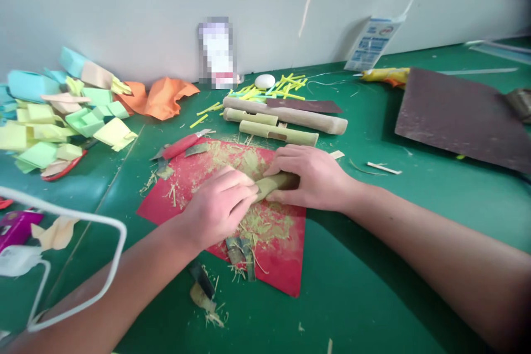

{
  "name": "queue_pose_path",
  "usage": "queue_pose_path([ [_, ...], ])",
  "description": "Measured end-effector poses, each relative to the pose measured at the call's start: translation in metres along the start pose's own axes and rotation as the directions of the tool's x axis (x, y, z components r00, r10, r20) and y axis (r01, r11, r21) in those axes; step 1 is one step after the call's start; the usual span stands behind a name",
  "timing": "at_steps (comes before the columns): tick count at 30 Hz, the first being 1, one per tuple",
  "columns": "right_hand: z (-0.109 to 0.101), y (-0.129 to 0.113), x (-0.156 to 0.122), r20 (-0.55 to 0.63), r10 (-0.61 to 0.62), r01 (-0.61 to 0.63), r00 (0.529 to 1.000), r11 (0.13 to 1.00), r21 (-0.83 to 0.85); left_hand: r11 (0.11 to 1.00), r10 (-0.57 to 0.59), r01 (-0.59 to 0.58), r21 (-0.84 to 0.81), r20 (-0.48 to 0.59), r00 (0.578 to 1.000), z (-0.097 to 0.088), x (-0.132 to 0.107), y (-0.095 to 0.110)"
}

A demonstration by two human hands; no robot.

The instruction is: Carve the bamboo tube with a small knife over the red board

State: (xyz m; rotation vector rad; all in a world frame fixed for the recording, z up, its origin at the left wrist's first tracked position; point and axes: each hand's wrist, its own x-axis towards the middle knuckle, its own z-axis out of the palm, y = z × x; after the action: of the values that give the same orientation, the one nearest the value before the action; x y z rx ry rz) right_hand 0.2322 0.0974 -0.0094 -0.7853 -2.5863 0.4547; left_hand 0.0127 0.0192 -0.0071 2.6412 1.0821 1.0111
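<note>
Over a red sheet (286, 268) strewn with pale dust, a greenish bamboo piece (271, 185) is held between my two hands. My right hand (311, 177) wraps its right end, thumb below and fingers above. At the left end my left hand (222, 204) is closed, its fingertips pressed against the bamboo; whether something thin lies under them cannot be seen. Behind the hands, cut bamboo pieces (286, 115) lie in a row, some notched. A red-handled knife (182, 145) rests at the sheet's upper left corner. Dark peeled strips (241, 254) lie near its front edge.
Folded coloured papers (45, 127) pile up at left, beside crumpled orange paper (164, 98). A blurred phone (216, 52) leans on the wall, near yellow sticks (286, 87) and a white oval object (264, 81). Brown sheet (460, 116) at right; white cable (118, 254) crosses front left.
</note>
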Motion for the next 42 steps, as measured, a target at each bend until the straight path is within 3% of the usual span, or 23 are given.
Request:
queue_pose_path([
  [27,0.0003,-0.0013,0.0000,-0.007,0.022,-0.022,1.000,1.000,-0.005,1.000,0.015,-0.015,0.015,0.003,1.000,0.0024,0.0063,0.0036],
  [30,0.0002,-0.0013,0.0001,-0.011,0.021,-0.021,1.000,1.000,0.004,1.000,-0.012,0.012,0.012,0.043,0.999,0.0008,0.0027,0.0043],
  [42,-0.0005,-0.0019,0.0008,-0.005,0.033,-0.033,0.999,0.999,0.001,0.998,-0.024,0.023,0.056,0.032,0.999,-0.0037,-0.0030,0.0049],
])
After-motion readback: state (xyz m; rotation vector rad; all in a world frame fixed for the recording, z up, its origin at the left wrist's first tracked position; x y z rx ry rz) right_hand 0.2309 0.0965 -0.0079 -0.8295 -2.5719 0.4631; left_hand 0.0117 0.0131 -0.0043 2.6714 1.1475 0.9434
